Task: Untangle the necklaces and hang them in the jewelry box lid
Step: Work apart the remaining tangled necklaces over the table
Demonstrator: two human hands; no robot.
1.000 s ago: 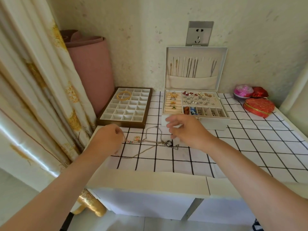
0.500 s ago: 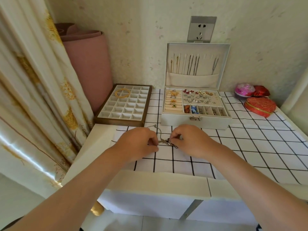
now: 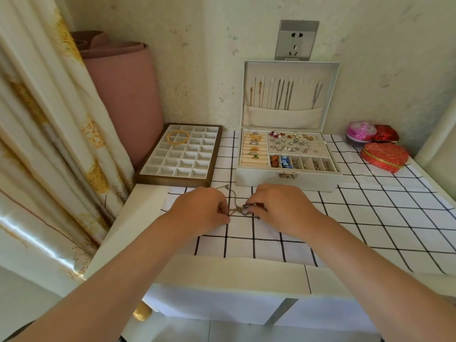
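A tangle of thin necklace chains (image 3: 238, 209) lies on the checked tablecloth in front of the white jewelry box (image 3: 286, 177). My left hand (image 3: 201, 209) pinches the tangle from the left. My right hand (image 3: 281, 208) pinches it from the right, near a small dark pendant. One loop of chain runs up and left toward the tray. The box's upright lid (image 3: 290, 95) holds several chains hanging on its hooks above a fabric pocket.
A brown tray (image 3: 180, 156) of small white compartments with a gold bangle (image 3: 178, 137) sits left of the box. Red and pink trinket boxes (image 3: 383, 156) stand at the right. A curtain and a pink roll (image 3: 123, 95) fill the left side.
Both hands came together over the chains, which were spread wide a second ago and are now bunched between my fingers. The camera moved closer to the table.
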